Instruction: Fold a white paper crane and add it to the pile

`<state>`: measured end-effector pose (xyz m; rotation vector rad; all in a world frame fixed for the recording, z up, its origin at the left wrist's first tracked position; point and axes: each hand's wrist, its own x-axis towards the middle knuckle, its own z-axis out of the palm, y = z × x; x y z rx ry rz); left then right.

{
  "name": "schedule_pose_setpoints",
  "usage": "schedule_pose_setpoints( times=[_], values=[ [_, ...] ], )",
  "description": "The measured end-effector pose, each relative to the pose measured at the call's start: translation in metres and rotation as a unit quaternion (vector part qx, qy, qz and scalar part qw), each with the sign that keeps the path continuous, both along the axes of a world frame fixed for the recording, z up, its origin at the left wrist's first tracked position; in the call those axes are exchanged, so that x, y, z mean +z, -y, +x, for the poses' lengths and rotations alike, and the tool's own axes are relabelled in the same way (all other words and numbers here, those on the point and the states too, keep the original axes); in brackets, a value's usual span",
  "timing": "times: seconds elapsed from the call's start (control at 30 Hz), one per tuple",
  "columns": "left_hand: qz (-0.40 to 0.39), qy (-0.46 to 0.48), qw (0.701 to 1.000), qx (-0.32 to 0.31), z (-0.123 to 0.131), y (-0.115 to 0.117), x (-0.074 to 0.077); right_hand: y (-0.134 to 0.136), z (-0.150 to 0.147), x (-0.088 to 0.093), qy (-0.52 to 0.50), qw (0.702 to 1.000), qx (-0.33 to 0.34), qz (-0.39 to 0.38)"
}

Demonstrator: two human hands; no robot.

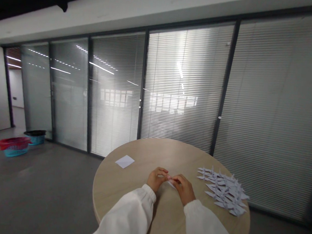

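Both my hands meet over the middle of a round wooden table [127,198]. My left hand [157,179] pinches the upper left end of a small folded white paper [171,184]. On the other side, my right hand [183,188] has its thumb and fingers closed on the same paper, which they partly hide. A white paper sheet [125,161] with a crease lies flat at the table's left. To the right of my right hand, many folded white paper pieces [227,192] with pointed tips lie in a cluster.
Glass partitions with blinds [186,83] stand behind the table. On the floor at the far left are a blue basket with a red liner [15,146] and another with a black liner [36,137].
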<state>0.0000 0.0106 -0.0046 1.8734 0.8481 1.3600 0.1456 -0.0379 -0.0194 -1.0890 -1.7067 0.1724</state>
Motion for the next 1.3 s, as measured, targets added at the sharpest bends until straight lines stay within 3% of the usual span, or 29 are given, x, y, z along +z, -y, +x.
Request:
schedule_pose_setpoints(
  times=[0.23,0.4,0.93,1.2,1.3],
  values=[
    [-0.006,0.04,0.999,0.02,-0.003,-0.004,0.001,-0.004,0.003,-0.004,-0.017,1.0,-0.014,-0.013],
    [-0.003,0.018,0.999,0.028,-0.003,-0.003,0.003,-0.002,0.004,-0.003,-0.01,1.0,-0.023,-0.006],
    [-0.006,-0.001,1.0,-0.01,-0.002,0.006,0.007,-0.002,0.004,-0.001,0.006,0.999,-0.019,0.029],
    [-0.037,0.015,0.999,-0.032,0.001,0.002,0.002,0.0,0.003,0.001,-0.006,0.999,-0.023,0.039],
    [-0.088,0.029,0.993,-0.067,0.002,0.001,0.001,0.0,0.002,0.001,-0.03,0.999,-0.012,0.017]
  ],
)
